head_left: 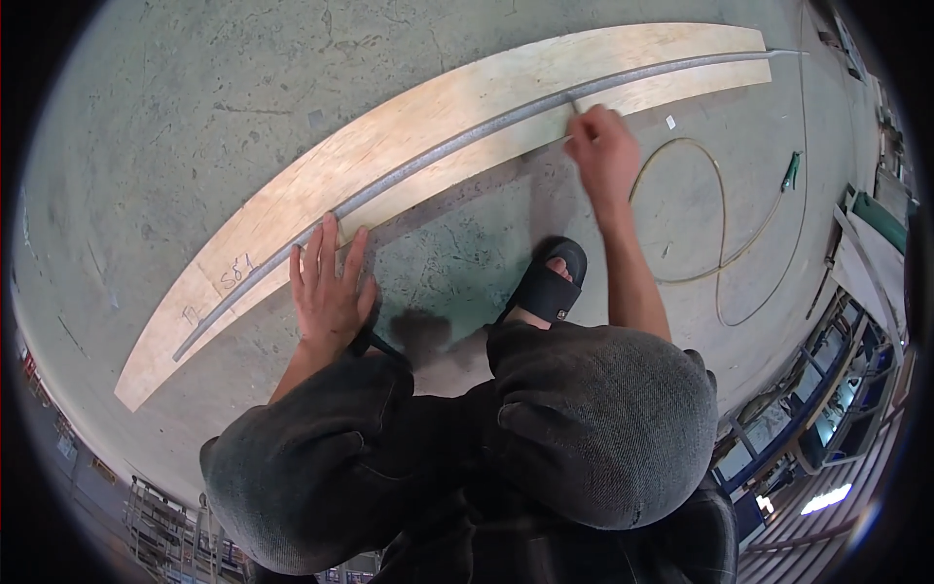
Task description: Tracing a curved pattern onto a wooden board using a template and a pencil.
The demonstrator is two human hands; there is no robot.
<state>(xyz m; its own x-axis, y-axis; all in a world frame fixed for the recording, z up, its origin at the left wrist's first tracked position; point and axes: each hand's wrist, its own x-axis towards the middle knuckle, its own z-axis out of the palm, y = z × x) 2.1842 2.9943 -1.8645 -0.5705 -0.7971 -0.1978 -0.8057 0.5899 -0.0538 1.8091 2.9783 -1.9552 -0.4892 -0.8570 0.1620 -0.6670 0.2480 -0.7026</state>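
A long plywood board (457, 102) lies on the floor in front of me, bowed in the picture, with handwritten marks near its left end. Along it runs a slim grey metal bar (438, 152), its right tip reaching past the board. My left hand (329, 292) lies with fingers spread, fingertips on the bar and the board's near edge. Farther right, my right hand (605, 151) is closed in a pinch round a thin pen-like stick (573, 104). The stick's tip is at the bar's near side; motion blur and the fingers hide what kind it is.
A thin hose (722, 195) loops over the concrete floor at the right, near a green-handled air gun (791, 170). My sandalled foot (555, 282) stands between the hands, close to the board. Metal frames (817, 389) and stacked panels line the right rim.
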